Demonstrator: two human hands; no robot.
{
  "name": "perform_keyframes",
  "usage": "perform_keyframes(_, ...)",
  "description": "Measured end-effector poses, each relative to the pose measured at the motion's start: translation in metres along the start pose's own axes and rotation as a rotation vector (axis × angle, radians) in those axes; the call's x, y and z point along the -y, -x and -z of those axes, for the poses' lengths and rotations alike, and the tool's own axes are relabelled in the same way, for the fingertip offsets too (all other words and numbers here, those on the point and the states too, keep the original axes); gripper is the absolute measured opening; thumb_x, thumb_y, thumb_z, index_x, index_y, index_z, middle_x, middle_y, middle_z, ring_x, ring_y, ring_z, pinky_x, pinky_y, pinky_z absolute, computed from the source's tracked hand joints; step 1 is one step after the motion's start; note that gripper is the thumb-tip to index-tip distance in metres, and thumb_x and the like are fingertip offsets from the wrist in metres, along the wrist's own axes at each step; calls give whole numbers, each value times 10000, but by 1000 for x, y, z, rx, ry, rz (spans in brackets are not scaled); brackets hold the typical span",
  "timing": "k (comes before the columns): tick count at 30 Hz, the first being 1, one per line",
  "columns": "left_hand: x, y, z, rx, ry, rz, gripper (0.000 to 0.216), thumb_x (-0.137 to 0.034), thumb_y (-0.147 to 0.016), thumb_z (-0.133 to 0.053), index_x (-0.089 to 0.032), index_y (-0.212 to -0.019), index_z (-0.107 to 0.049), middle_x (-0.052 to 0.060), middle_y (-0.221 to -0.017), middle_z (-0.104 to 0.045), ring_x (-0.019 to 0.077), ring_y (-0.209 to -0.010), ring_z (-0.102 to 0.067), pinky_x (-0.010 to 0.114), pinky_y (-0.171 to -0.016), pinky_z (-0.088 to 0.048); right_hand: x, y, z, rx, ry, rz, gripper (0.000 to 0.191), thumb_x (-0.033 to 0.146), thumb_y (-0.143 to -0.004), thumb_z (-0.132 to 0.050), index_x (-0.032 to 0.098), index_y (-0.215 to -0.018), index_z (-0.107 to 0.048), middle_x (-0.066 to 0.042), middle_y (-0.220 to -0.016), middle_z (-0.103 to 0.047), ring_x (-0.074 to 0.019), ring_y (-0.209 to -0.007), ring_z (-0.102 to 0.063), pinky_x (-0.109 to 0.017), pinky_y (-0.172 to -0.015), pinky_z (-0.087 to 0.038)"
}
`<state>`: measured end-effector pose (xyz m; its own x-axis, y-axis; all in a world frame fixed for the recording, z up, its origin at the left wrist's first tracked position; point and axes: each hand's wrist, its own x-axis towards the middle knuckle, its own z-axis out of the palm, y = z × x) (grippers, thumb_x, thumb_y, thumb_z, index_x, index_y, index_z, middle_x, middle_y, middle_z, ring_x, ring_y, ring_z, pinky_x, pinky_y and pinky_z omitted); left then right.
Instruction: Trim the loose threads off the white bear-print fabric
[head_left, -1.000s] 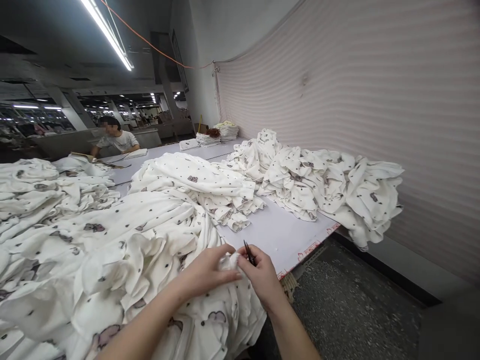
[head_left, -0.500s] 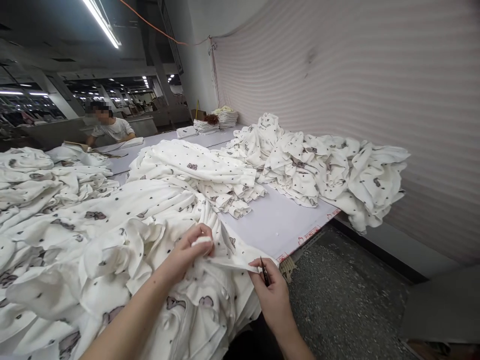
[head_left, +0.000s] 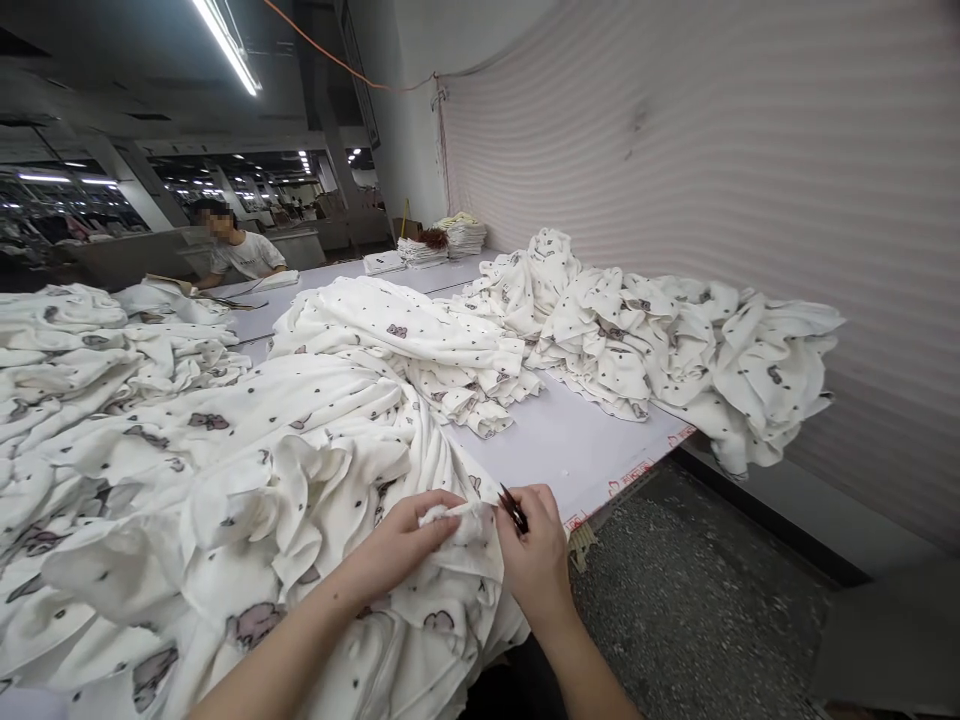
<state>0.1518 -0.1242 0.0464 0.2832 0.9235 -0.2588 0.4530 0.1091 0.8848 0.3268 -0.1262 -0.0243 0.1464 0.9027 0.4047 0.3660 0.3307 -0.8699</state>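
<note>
Head view: what does the left hand [head_left: 411, 535] hold?

Pinched fold of soft white cloth [head_left: 475, 532], printed with dark dots and mauve-grey figures; thumb and fingers clamped on it; the cloth lies rumpled across the near tabletop [head_left: 559, 455], spilling past its edge.

And the right hand [head_left: 534, 550]?

Clamped round a slim, pointed dark tool [head_left: 514, 512], its point beside the fold; whether the fingertips also grip the cloth, I cannot tell.

Surroundings?

Tabletop smooth, pale; beyond, a crumpled, ruffle-edged heap [head_left: 686, 345]; striped sheeting [head_left: 720, 150] behind.
</note>
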Motion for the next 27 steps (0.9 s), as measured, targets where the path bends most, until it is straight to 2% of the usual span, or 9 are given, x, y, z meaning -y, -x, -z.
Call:
perform_keyframes(3, 3, -3, 3, -32, 106, 63, 252, -436, -853, -543, -218, -939, -635, -14, -826, -630, 196, -839, -572, 263, -760, -438, 10, 1, 1, 128, -46, 28, 69, 214, -875, -551, 218, -883, -619, -21, -848, -571, -170, -786, -582, -251, -682, -462)
perform_keyframes(6, 11, -5, 2, -35, 191, 44, 247, -441, -844, -568, -226, -950, -628, -22, -833, -631, 187, -852, -563, 262, -785, -428, 16, 8, 0, 210, -90, 87, 199, 211, -875, -567, 226, -1069, -608, -50, -1004, -615, -188, -943, -597, -257, -791, -475)
perform_keyframes(8, 12, -5, 1, -7, 212, 23, 241, -436, -852, -561, -217, -932, -622, -22, -835, -629, 178, -846, -560, 250, -779, -424, 17, 10, -3, 215, -85, 76, 187, 192, -870, -562, 221, -1046, -619, -48, -992, -633, -192, -936, -605, -257, -789, -470)
perform_keyframes(11, 9, -3, 0, 17, 159, 10, 251, -447, -863, -538, -210, -911, -605, -35, -789, -596, 141, -723, -529, 215, -670, -409, 13, 9, -11, 222, -134, 6, 123, 214, -904, -505, 205, -909, -628, -20, -837, -649, -168, -799, -618, -236, -713, -461)
perform_keyframes(14, 4, -2, -3, 8, 90, -20, 268, -430, -840, -573, -221, -1004, -609, -39, -842, -587, 108, -638, -473, 195, -591, -374, 11, 7, -18, 208, -167, -57, 181, 305, -935, -469, 194, -864, -593, 8, -718, -613, -137, -645, -574, -212, -594, -428)
perform_keyframes(17, 4, -3, -8, -27, 55, -40, 245, -398, -836, -574, -195, -945, -655, -25, -804, -605, 116, -637, -476, 204, -597, -374, 10, 6, -18, 188, -173, -93, 209, 350, -940, -457, 194, -843, -556, 30, -655, -562, -122, -579, -525, -202, -541, -400)
perform_keyframes(19, 5, -4, -11, -82, 61, -47, 230, -388, -834, -570, -178, -860, -660, -17, -753, -614, 136, -673, -509, 214, -636, -393, 10, 6, -14, 187, -186, -108, 186, 358, -925, -491, 198, -848, -547, 27, -680, -569, -128, -617, -543, -199, -564, -420)
perform_keyframes(23, 4, -2, -8, -130, 139, -12, 229, -397, -808, -596, -182, -866, -652, 1, -820, -651, 183, -830, -562, 237, -760, -429, 7, 7, 1, 282, -158, -76, 151, 325, -871, -577, 194, -922, -631, -29, -860, -640, -185, -837, -605, -245, -740, -466)
perform_keyframes(27, -1, 2, -4, -100, 155, 51, 241, -420, -804, -601, -199, -881, -657, -21, -773, -640, 171, -794, -563, 228, -730, -441, 5, 6, 8, 347, -127, -98, 188, 305, -856, -597, 210, -972, -711, -40, -867, -671, -203, -849, -623, -264, -748, -470)
